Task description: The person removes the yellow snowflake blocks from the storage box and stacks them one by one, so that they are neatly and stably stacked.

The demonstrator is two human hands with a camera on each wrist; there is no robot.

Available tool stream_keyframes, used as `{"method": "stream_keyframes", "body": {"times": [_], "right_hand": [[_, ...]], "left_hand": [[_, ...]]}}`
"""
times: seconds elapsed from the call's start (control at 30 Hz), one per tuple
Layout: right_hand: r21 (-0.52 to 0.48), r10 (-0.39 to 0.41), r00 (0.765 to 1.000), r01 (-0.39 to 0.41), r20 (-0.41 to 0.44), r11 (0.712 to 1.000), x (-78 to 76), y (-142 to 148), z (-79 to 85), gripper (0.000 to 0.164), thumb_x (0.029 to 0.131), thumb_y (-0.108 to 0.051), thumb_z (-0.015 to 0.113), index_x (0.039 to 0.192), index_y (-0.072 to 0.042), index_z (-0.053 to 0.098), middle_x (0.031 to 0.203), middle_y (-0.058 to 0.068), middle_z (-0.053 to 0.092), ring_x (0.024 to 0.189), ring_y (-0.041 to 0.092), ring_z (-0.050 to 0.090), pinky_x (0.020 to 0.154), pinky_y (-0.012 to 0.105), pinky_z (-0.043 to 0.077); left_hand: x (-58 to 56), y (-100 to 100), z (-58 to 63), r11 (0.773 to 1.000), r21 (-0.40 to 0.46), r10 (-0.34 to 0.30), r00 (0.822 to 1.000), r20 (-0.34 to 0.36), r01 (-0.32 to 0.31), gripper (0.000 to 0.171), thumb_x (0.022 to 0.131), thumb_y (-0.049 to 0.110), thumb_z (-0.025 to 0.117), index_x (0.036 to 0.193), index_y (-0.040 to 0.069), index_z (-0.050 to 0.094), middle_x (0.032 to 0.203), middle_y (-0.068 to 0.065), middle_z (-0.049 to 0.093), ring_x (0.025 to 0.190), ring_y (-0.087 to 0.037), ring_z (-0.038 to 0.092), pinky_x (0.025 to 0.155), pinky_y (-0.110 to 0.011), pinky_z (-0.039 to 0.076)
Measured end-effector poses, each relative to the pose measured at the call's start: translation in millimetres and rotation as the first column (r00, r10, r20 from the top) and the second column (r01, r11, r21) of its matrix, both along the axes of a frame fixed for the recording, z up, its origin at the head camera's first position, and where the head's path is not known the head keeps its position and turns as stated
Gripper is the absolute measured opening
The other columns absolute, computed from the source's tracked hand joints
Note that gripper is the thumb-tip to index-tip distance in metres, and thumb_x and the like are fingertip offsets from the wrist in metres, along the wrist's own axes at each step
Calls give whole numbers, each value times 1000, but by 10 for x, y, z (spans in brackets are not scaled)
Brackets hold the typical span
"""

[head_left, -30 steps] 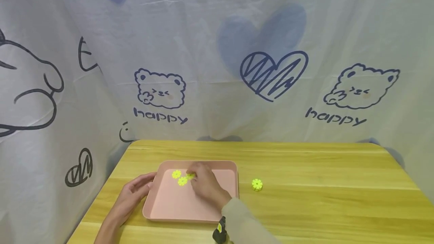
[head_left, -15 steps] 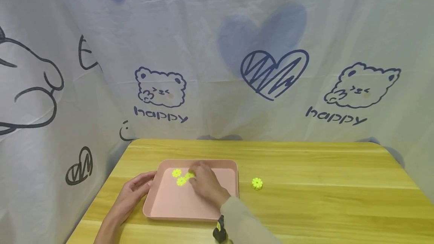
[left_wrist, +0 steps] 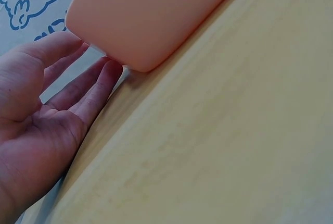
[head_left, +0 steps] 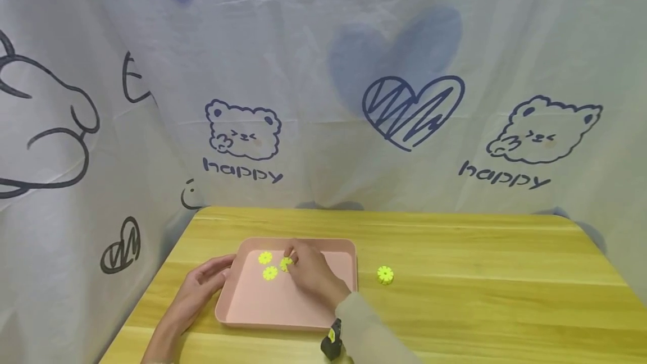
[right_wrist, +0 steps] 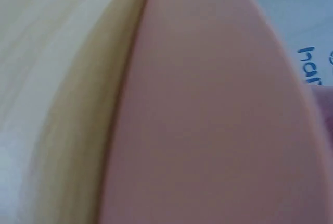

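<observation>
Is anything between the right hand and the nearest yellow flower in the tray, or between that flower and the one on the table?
Nothing visible separates the right hand from the nearest yellow flower. Toward the flower on the table, the hand itself and the tray's raised right wall stand between.

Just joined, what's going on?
A person's left hand touches the left side of a pink tray. Their right hand is at a yellow notched disc inside; whether it's pinched is hidden. Two more discs lie there; what looks like a disc stack sits on the wood-grain table to its right.
</observation>
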State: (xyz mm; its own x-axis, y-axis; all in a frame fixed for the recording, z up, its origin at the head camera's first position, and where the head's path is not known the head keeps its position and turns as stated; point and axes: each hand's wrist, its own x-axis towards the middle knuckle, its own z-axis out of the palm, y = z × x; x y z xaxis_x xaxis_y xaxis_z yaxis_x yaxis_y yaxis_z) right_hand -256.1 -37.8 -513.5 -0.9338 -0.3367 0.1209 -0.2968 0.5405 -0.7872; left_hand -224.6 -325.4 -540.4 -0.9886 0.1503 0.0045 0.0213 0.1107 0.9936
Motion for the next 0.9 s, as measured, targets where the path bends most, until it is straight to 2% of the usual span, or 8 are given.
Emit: {"method": "stream_keyframes", "body": {"times": [0.17,0.3,0.4,0.63,0.8,0.9], "right_hand": [[-125,56,997,-50,50,991,-5,63,78,22,94,8,60,111,-5,64,88,4,56,74,11,54,65,24,49],[-240,60,991,-30,121,970,51,101,169,23,95,10,56,114,0,66,94,10,57,77,18,65,63,23,55],[-270,47,990,-10,134,963,83,146,212,23,96,8,58,115,0,66,97,8,60,77,19,68,63,23,57],[-305,48,996,-25,70,952,169,335,270,21,97,3,65,117,-2,65,101,5,64,81,16,67,66,24,60],[-327,34,999,-20,38,945,218,451,275,20,96,3,65,115,-2,67,98,6,66,80,19,67,65,24,60],[-343,35,999,-25,21,939,246,518,260,18,97,4,64,114,0,68,97,9,66,79,26,69,63,26,60]], "left_hand": [[14,-12,-1,1000,9,1,1000,-1,-1,47,105,15,61,146,-5,50,139,-6,63,121,-9,62,98,-26,54],[16,-17,-5,1000,18,0,1000,1,0,47,105,15,61,146,-6,50,137,-2,64,120,-8,62,99,-26,54],[9,-22,-5,1000,12,1,1000,2,-1,48,105,15,62,146,-6,49,138,-3,64,121,-8,62,99,-26,54],[3,-20,-5,1000,10,-10,1000,1,10,48,105,16,61,146,-6,49,141,-9,61,122,-8,62,100,-25,53],[0,-4,3,1000,20,-21,1000,-7,21,48,105,15,61,146,-6,49,143,-12,60,122,-9,62,101,-26,53],[-2,0,4,1000,23,-20,1000,-3,20,48,105,15,61,146,-6,49,144,-13,59,122,-9,62,101,-26,53]]}}
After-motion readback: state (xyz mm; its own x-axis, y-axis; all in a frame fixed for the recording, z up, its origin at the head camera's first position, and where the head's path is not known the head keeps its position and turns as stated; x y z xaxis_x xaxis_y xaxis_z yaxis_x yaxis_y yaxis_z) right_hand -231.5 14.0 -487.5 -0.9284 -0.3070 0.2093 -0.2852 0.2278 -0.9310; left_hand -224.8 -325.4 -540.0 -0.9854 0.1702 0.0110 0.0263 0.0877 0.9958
